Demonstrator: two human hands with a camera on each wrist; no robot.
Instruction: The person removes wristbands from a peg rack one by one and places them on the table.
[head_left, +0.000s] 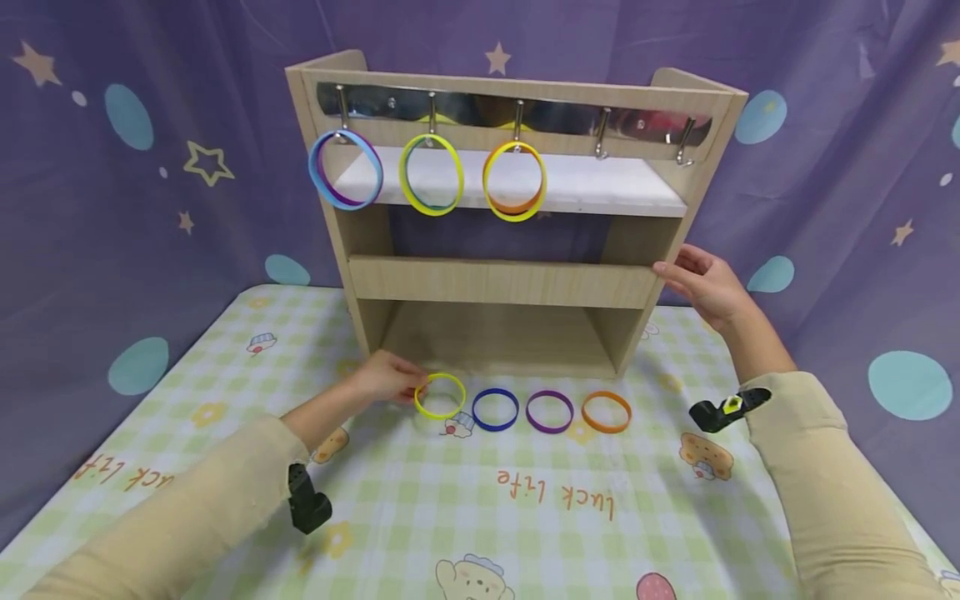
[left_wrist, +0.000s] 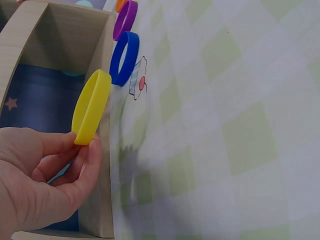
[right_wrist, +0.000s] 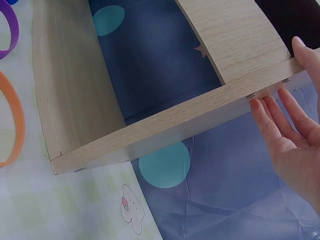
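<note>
The left hand (head_left: 386,379) reaches out low, thumb and fingers pinched together on a yellow band (left_wrist: 98,112), just in front of the wooden shelf (head_left: 502,283). The right hand (head_left: 712,292), its thumb and fingers apart, touches the shelf's right side. Blue (left_wrist: 132,56), purple (head_left: 550,431) and orange (head_left: 606,430) bands lie in a row to the right. Other bands (head_left: 433,212) hang from hooks (head_left: 520,121) at the top. The checked cloth (head_left: 405,517) has upside-down writing (head_left: 588,502): "luck life".

From afar I view a beige left sleeve (head_left: 195,492), matching right sleeve (head_left: 832,492) and black wrist cameras (head_left: 308,504), the right one marked yellow-green.
</note>
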